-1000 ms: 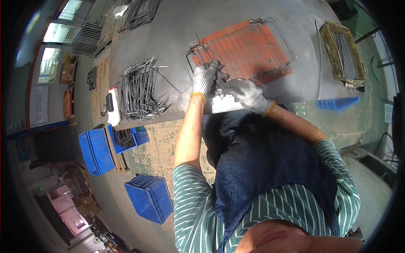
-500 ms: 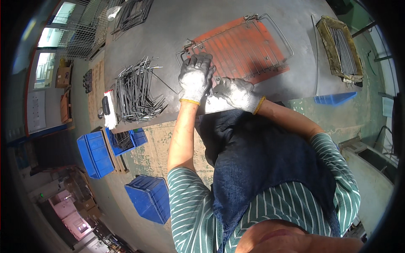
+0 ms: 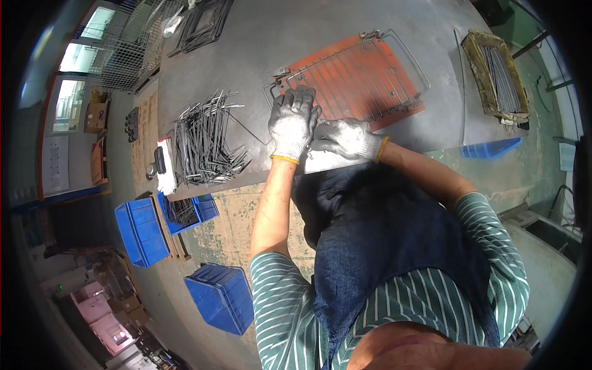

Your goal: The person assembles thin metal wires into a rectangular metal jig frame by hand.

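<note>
A red plate (image 3: 404, 102) lies on the grey metal table, carrying a rack of parallel metal wires (image 3: 348, 80) with bent wire loops at its two ends. My left hand (image 3: 291, 126), in a grey-white glove, rests at the plate's near left corner. Its fingers stretch forward and the thumb lies to the right. Beside it, my right hand (image 3: 350, 137), in a matching glove, is closed just off the plate's near edge, its fingertips close to the left wrist. Whatever the right fingers may hold is hidden.
To the left lies a heap of bent metal rods (image 3: 206, 142), next to spare white gloves (image 3: 165, 166). Wire frames (image 3: 200, 28) lie at the far left. A worn box of rods (image 3: 472, 52) stands at the right. Blue bins (image 3: 142, 231) stand below the table.
The whole view has shifted slightly. My right hand's fingers have drawn closer together and a little toward me; my left hand stays at the plate's corner.
</note>
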A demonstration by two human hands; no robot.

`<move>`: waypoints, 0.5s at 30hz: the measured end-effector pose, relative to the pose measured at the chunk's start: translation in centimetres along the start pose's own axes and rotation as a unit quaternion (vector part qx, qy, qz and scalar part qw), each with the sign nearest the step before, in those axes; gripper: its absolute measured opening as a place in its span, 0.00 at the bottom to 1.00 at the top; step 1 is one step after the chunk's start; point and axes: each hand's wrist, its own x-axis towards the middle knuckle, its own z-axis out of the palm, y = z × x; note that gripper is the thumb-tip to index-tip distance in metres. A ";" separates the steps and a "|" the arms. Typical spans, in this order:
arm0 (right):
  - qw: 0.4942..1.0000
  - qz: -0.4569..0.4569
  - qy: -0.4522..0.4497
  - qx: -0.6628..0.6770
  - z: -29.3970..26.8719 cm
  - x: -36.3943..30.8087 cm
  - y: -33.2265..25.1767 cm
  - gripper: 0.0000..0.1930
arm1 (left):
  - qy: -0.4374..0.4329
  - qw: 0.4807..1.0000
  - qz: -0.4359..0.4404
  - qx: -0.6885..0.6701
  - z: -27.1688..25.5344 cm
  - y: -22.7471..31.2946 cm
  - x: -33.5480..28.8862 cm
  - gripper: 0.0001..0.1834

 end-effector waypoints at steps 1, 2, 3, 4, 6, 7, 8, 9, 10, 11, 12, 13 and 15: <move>0.998 -0.009 -0.018 0.061 -0.4 0.0 0.1 0.17 | 0.005 1.000 0.001 0.002 0.1 -0.5 -0.5 0.21; 0.965 -0.200 0.167 -0.029 1.4 -0.7 2.3 0.16 | -0.016 0.995 -0.081 -0.062 0.4 -0.2 -0.4 0.21; 0.950 -0.216 0.209 -0.087 1.5 -1.0 2.3 0.18 | -0.042 0.977 -0.169 -0.121 0.1 -0.2 -0.8 0.21; 0.950 -0.197 0.216 -0.107 2.2 -2.1 2.7 0.18 | 0.085 0.958 -0.203 -0.182 -0.4 0.1 -1.3 0.20; 0.942 -0.184 0.246 -0.136 1.0 -4.8 3.0 0.20 | 0.241 0.875 -0.296 -0.299 -1.2 0.6 -2.0 0.20; 0.938 -0.187 0.258 -0.135 1.1 -5.9 4.4 0.16 | 0.264 0.824 -0.357 -0.353 -1.4 0.6 -2.7 0.20; 0.968 -0.092 0.234 0.019 0.4 -7.8 5.4 0.14 | 0.165 0.857 -0.392 -0.292 -2.1 0.2 -3.7 0.20; 0.963 0.002 0.204 0.174 -0.6 -9.7 6.0 0.12 | 0.066 0.877 -0.421 -0.222 -2.7 -0.4 -4.5 0.20; 0.963 0.004 0.208 0.169 -1.7 -11.1 6.0 0.12 | -0.078 0.868 -0.444 -0.209 -3.2 -1.3 -4.6 0.20; 0.955 0.089 0.233 0.162 -3.0 -12.2 5.8 0.11 | -0.219 0.840 -0.459 -0.187 -3.6 -1.7 -4.5 0.20; 0.938 0.174 0.258 0.154 -3.8 -13.2 5.9 0.11 | -0.234 0.773 -0.505 -0.305 -4.3 -0.8 -3.9 0.20; 0.936 0.175 0.265 0.150 -4.1 -14.2 6.6 0.11 | -0.246 0.691 -0.538 -0.416 -5.1 0.2 -3.4 0.21; 0.931 0.161 0.303 0.123 -3.9 -14.8 7.5 0.11 | -0.155 0.610 -0.515 -0.582 -3.7 0.3 -5.0 0.18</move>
